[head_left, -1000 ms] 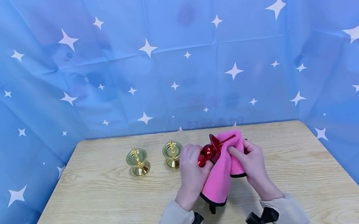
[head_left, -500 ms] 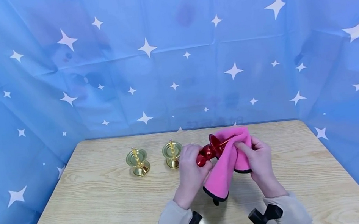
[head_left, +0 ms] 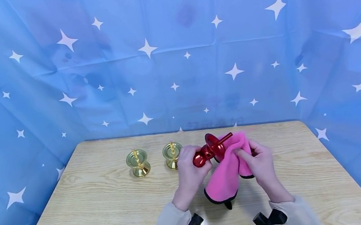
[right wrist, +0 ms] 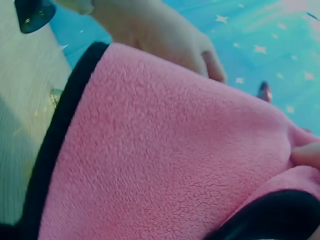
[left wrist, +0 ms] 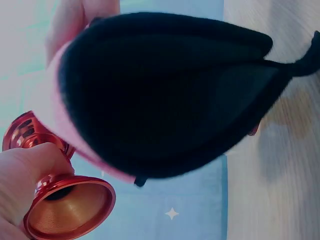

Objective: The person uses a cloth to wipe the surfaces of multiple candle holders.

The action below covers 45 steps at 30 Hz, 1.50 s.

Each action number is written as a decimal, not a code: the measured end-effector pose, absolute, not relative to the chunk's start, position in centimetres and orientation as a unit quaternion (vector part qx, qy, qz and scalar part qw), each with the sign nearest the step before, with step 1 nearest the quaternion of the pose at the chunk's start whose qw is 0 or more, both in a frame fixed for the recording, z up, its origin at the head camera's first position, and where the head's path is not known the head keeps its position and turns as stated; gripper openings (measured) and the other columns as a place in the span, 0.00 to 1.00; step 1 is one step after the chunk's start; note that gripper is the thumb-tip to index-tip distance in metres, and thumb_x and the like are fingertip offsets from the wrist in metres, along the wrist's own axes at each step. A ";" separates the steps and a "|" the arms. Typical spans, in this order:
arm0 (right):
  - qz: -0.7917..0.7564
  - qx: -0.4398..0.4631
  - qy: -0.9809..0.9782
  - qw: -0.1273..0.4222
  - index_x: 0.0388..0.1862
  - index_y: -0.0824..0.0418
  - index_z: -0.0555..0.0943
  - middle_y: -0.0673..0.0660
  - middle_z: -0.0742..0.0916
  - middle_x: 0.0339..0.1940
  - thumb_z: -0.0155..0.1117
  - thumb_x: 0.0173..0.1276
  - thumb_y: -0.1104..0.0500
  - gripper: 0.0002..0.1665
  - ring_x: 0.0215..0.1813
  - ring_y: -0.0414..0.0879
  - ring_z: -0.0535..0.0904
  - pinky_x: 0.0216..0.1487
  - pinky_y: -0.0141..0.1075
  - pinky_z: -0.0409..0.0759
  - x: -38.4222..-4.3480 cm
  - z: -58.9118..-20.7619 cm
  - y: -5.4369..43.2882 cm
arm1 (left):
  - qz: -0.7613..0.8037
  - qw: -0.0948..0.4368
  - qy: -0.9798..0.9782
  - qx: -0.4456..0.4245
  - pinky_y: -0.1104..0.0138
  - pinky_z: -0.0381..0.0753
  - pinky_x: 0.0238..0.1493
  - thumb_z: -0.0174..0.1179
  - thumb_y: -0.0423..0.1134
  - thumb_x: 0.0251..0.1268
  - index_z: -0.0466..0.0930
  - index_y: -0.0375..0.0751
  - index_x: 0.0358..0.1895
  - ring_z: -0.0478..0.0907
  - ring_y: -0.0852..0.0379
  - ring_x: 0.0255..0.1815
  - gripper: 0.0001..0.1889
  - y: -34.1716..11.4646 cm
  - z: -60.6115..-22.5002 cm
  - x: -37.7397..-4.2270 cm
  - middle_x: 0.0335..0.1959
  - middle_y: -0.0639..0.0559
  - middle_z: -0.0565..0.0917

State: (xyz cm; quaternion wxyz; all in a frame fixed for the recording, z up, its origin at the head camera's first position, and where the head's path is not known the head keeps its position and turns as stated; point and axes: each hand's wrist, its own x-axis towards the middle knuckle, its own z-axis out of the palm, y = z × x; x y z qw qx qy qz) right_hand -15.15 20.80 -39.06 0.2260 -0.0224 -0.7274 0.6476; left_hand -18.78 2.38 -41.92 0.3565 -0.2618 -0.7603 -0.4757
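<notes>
A blue star-print curtain (head_left: 173, 63) hangs behind the pink fleece cloth (head_left: 224, 181), a wood-grain table (head_left: 97, 212) beneath it. The right hand (head_left: 259, 163) pinches the cloth; just left of it, the left hand (head_left: 188, 171) grips a red candlestick (head_left: 219, 149) (whether they touch, unclear), and two gold candlesticks (head_left: 138, 163) stand farther left of the cloth

The glossy red metallic candlestick (head_left: 207, 152) is tilted well off upright and has a hollow flared base, rounded stem, dished plate and slim spike. The black-edged pink plush cloth (head_left: 225, 178) hangs in folds beside and below the candlestick's plate.
</notes>
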 end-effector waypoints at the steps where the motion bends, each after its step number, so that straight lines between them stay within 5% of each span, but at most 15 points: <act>1: 0.636 -0.011 -0.737 0.229 0.28 0.66 0.81 0.47 0.79 0.19 0.66 0.57 0.70 0.03 0.22 0.36 0.73 0.18 0.26 0.70 -15.1 -39.2 20.6 | -0.476 0.354 -0.761 -0.262 0.64 0.76 0.39 0.67 0.27 0.32 0.77 0.37 0.31 0.74 0.52 0.37 0.15 2.5 -41.9 -18.7 0.29 0.50 0.81; 5: 0.585 0.080 -0.761 0.270 0.38 0.73 0.81 0.49 0.83 0.30 0.61 0.58 0.75 0.08 0.28 0.34 0.76 0.24 0.24 0.74 -14.8 -39.1 19.8 | -0.474 0.355 -0.764 -0.257 0.63 0.75 0.40 0.66 0.27 0.33 0.77 0.36 0.32 0.74 0.52 0.37 0.15 2.7 -41.8 -18.6 0.29 0.49 0.81; 8: 0.540 0.154 -0.768 0.308 0.40 0.78 0.79 0.60 0.81 0.37 0.58 0.56 0.80 0.12 0.32 0.34 0.75 0.27 0.22 0.74 -14.2 -38.3 18.9 | -0.469 0.365 -0.764 -0.252 0.63 0.75 0.40 0.66 0.27 0.34 0.78 0.36 0.33 0.74 0.52 0.37 0.15 2.8 -41.7 -18.6 0.30 0.49 0.81; 11: 0.493 0.186 -0.783 0.330 0.42 0.77 0.79 0.68 0.80 0.40 0.62 0.51 0.79 0.16 0.29 0.35 0.71 0.23 0.23 0.71 -13.7 -37.6 18.3 | -0.464 0.375 -0.764 -0.247 0.63 0.75 0.40 0.67 0.28 0.35 0.78 0.36 0.33 0.74 0.52 0.37 0.15 2.9 -41.5 -18.5 0.30 0.49 0.81; 16: 0.433 0.193 -0.805 0.358 0.40 0.71 0.80 0.66 0.80 0.43 0.64 0.47 0.78 0.18 0.26 0.38 0.67 0.20 0.24 0.67 -13.9 -38.1 18.3 | -0.463 0.383 -0.761 -0.244 0.62 0.75 0.41 0.66 0.27 0.34 0.77 0.36 0.32 0.74 0.52 0.37 0.15 2.8 -41.2 -18.6 0.29 0.49 0.80; 22: 0.362 0.235 -0.798 0.420 0.43 0.71 0.81 0.66 0.81 0.44 0.53 0.48 0.79 0.22 0.34 0.47 0.75 0.28 0.24 0.70 -14.2 -38.9 18.6 | -0.464 0.379 -0.761 -0.248 0.62 0.74 0.42 0.65 0.27 0.34 0.77 0.36 0.32 0.73 0.52 0.37 0.14 2.7 -41.2 -18.7 0.29 0.49 0.80; 26: 0.340 0.259 -0.778 0.460 0.44 0.69 0.82 0.64 0.82 0.42 0.50 0.58 0.70 0.18 0.42 0.55 0.76 0.40 0.28 0.72 -14.0 -38.5 18.3 | -0.457 0.379 -0.764 -0.254 0.63 0.74 0.41 0.65 0.27 0.36 0.77 0.37 0.32 0.73 0.52 0.37 0.14 2.5 -41.1 -18.8 0.29 0.50 0.80; 33: 0.293 0.289 -0.764 0.497 0.40 0.67 0.84 0.63 0.83 0.39 0.46 0.69 0.64 0.17 0.37 0.55 0.75 0.36 0.35 0.70 -13.9 -37.3 17.9 | -0.480 0.381 -0.743 -0.269 0.63 0.75 0.41 0.66 0.28 0.36 0.77 0.37 0.33 0.74 0.52 0.38 0.15 2.3 -41.2 -19.1 0.30 0.50 0.81; 45: 0.329 0.297 -0.743 0.501 0.32 0.66 0.85 0.65 0.83 0.37 0.47 0.66 0.68 0.16 0.36 0.58 0.74 0.37 0.37 0.68 -16.7 -38.1 19.7 | -0.547 0.291 -0.726 -0.297 0.68 0.75 0.37 0.68 0.29 0.37 0.79 0.37 0.33 0.76 0.54 0.36 0.14 1.8 -41.0 -18.8 0.31 0.49 0.82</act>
